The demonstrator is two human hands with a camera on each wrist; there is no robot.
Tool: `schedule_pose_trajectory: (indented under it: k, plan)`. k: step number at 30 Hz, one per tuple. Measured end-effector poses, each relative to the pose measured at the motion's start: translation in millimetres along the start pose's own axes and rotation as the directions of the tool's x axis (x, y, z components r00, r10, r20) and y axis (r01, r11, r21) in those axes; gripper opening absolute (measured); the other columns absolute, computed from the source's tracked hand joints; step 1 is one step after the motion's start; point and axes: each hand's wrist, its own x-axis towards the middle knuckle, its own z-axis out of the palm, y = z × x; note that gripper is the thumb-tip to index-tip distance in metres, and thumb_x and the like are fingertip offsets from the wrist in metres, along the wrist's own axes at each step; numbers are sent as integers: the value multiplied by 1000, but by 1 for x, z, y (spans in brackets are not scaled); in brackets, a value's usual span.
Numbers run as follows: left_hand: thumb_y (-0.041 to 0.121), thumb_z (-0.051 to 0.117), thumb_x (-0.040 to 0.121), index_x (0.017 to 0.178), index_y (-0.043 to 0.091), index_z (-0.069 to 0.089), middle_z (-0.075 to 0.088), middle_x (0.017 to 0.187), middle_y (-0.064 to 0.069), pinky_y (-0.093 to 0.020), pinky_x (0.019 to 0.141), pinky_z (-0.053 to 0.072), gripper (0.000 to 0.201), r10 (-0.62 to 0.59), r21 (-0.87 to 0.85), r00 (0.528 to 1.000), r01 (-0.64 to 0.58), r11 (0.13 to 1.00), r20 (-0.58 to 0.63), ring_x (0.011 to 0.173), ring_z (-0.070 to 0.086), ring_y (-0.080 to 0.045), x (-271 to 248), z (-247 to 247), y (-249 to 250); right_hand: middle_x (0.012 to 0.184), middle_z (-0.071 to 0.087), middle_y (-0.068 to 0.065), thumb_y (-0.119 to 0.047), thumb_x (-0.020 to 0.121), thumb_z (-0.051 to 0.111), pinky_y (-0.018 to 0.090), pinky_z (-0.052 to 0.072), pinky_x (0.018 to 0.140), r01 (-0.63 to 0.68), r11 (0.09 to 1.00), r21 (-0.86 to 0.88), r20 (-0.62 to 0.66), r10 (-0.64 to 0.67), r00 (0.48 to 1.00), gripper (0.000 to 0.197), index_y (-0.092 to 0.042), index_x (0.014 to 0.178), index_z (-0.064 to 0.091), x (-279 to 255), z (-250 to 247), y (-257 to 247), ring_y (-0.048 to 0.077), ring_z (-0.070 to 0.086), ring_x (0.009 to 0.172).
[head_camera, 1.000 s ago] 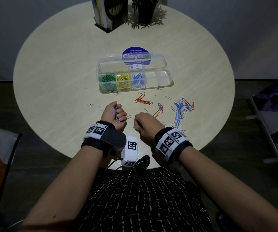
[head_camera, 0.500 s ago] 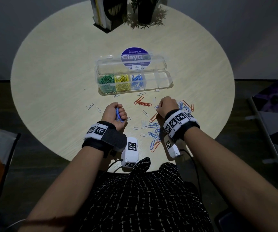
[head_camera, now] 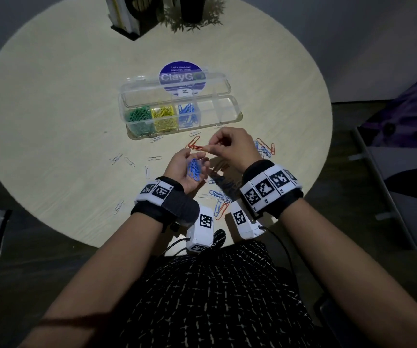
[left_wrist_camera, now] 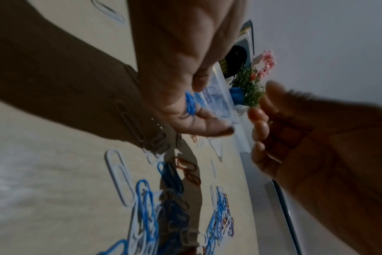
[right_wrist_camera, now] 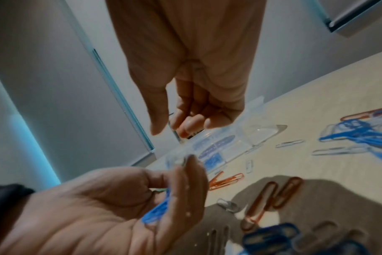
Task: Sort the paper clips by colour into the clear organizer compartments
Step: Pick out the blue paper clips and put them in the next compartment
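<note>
My left hand [head_camera: 192,164] lies palm up above the table, fingers loosely curled round a bunch of blue paper clips [head_camera: 194,170], which the right wrist view also shows [right_wrist_camera: 157,212]. My right hand [head_camera: 209,148] hovers just over the left fingertips with fingers curled toward the thumb; no clip shows between them [right_wrist_camera: 170,127]. Behind the hands the clear organizer [head_camera: 235,106] stands with its lid back, holding green clips [head_camera: 138,119], yellow clips [head_camera: 164,115] and blue clips [head_camera: 188,115] in its left compartments. Loose red clips [head_camera: 195,146] lie in front of it.
A mixed pile of blue, red and white clips [head_camera: 218,199] lies near the front edge under my right wrist, another pile [head_camera: 265,149] to the right. White clips [head_camera: 127,160] are scattered at the left. A purple round sticker [head_camera: 182,76], a black book stand [head_camera: 132,13] and a plant pot [head_camera: 192,8] sit farther back.
My right hand has come back from the clip pile on the right to just above my left hand. The left hand has turned from a fist to palm up, showing the blue clips.
</note>
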Motion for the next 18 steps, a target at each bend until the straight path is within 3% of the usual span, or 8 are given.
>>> schedule_pose_trajectory:
  k: [2, 4, 6, 12, 18]
  plan:
    - [30, 27, 101, 68, 14, 42, 45, 36, 2, -8, 31, 27, 40, -27, 65, 1000, 27, 997, -1, 27, 40, -7, 2, -1, 0, 75, 65, 10, -6, 80, 69, 11, 46, 63, -59, 993, -105, -36, 56, 998, 10, 3, 85, 67, -1, -5, 12, 11, 55, 65]
    - [28, 28, 100, 64, 16, 37, 37, 34, 5, -8, 28, 20, 39, -40, 72, 999, 40, 997, 6, 24, 32, -6, 2, -4, 3, 91, 71, 15, -3, 82, 64, 25, 49, 81, -115, 957, -266, 10, 122, 992, 8, 3, 86, 69, -4, -5, 27, 18, 61, 83]
    - [27, 29, 101, 63, 17, 34, 32, 32, 6, -12, 26, 17, 39, -39, 54, 999, 38, 998, 14, 22, 27, -6, 1, -7, 5, 97, 70, 17, -3, 82, 62, 30, 49, 88, -127, 914, -384, 69, 166, 984, 10, 2, 87, 69, -9, 0, 39, 26, 63, 96]
    - [25, 29, 100, 63, 17, 33, 27, 31, 5, -16, 27, 15, 39, -25, 22, 999, 25, 999, 27, 21, 23, -6, -3, -15, 4, 105, 64, 17, -3, 85, 59, 30, 44, 84, -66, 873, -484, 110, 136, 985, 11, 1, 92, 65, -13, 11, 42, 29, 57, 102]
    - [26, 29, 100, 62, 18, 33, 27, 30, 5, -15, 26, 15, 40, -12, 4, 1000, 12, 1000, -5, 21, 23, -6, -9, -24, 5, 102, 60, 16, 2, 87, 48, 32, 43, 78, -7, 830, -558, 147, 108, 983, 16, -11, 78, 51, -12, 18, 41, 32, 56, 97]
